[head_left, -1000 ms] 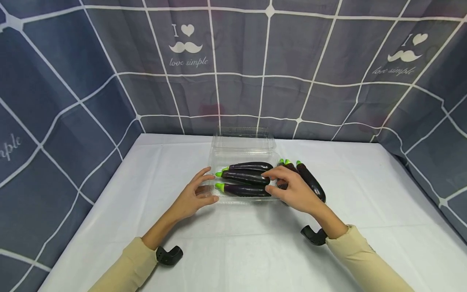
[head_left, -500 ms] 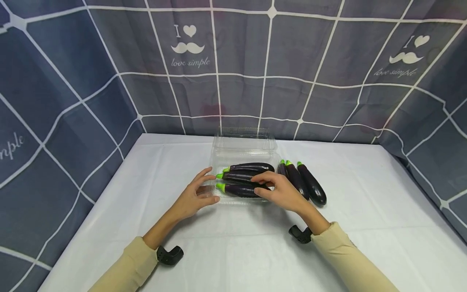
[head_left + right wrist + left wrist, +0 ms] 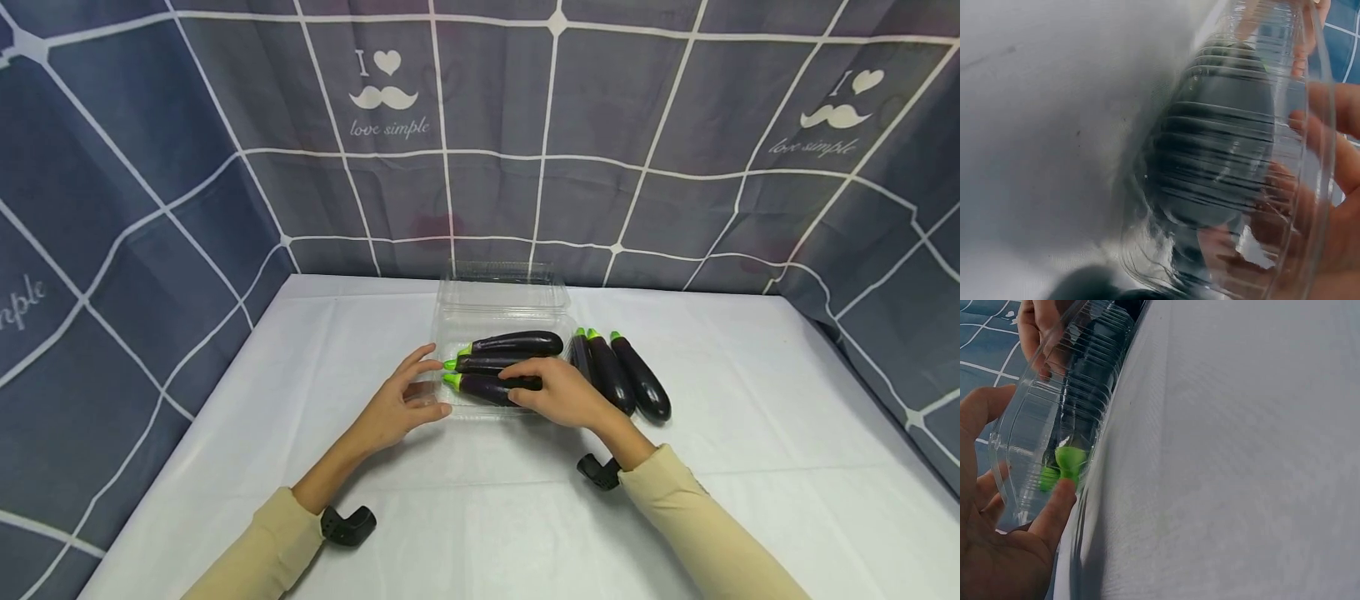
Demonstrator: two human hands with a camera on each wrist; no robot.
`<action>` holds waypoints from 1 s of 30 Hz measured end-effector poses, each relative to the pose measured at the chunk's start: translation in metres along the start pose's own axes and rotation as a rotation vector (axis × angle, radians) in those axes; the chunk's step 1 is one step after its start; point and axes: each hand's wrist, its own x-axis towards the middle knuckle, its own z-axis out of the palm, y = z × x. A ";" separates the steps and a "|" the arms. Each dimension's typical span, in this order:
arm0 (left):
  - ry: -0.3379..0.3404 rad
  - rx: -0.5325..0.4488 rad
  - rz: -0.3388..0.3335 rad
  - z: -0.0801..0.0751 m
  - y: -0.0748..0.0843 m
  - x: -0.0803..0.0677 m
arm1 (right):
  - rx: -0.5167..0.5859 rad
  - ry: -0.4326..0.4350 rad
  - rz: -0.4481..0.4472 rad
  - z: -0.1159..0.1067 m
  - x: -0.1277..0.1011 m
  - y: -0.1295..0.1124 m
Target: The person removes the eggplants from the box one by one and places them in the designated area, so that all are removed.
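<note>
A clear plastic clamshell box lies with its lid raised at the back. Inside are three dark eggplants with green stems: a rear eggplant, a middle eggplant and a front eggplant. My left hand grips the box's left end, its thumb at the front wall in the left wrist view and the fingers at the side. My right hand reaches over the box's right part, thumb and fingers curled about the front eggplant, hiding its right end. Ribbed plastic blurs that grip in the right wrist view.
Three more eggplants lie side by side just right of the box. Everything rests on a white-covered table. A grey gridded curtain stands behind the table's back edge and along both sides.
My right hand has moved left along the eggplants in the box, uncovering those outside on the right. The front eggplant has shifted slightly. My left hand has stayed at the box's left end.
</note>
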 end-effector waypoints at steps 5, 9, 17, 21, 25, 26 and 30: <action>-0.004 0.001 0.000 0.000 -0.001 0.001 | -0.029 0.003 0.045 0.002 0.003 -0.002; -0.006 0.003 -0.003 0.000 -0.001 0.000 | -0.044 0.005 0.086 0.003 0.003 -0.004; -0.002 0.009 0.001 0.000 0.000 0.000 | -0.101 -0.047 0.113 0.002 0.004 -0.010; -0.006 0.002 0.006 0.000 -0.001 0.001 | -0.125 -0.051 0.082 0.003 0.003 -0.009; -0.006 0.003 0.002 0.000 0.000 0.001 | -0.121 -0.050 0.003 0.005 0.001 -0.006; -0.005 0.003 0.000 0.000 0.000 0.001 | -0.119 -0.046 -0.019 0.005 0.001 -0.005; -0.001 0.006 -0.003 0.001 0.000 0.000 | -0.104 -0.021 -0.087 0.007 0.000 -0.001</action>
